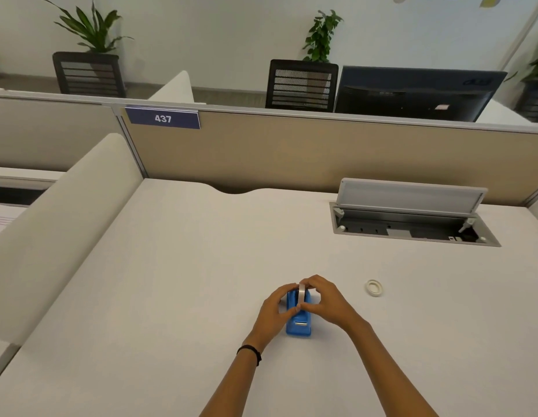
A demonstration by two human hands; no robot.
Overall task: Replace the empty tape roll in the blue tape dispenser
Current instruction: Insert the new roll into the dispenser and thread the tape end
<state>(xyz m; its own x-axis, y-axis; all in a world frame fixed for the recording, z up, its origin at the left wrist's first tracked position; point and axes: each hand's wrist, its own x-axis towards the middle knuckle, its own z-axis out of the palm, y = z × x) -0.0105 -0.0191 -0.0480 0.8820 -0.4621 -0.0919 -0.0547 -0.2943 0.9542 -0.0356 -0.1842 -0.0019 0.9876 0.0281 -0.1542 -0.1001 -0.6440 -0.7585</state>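
Both hands' grip pinches the tape roll [301, 293] in the blue tape dispenser [298, 322]: left hand [276, 308], right hand [324, 299]. Best keep it level and square.

White desk [177, 266]: blue tape dispenser [298, 325] near the front edge; small tape ring [374, 287] toward the right edge.
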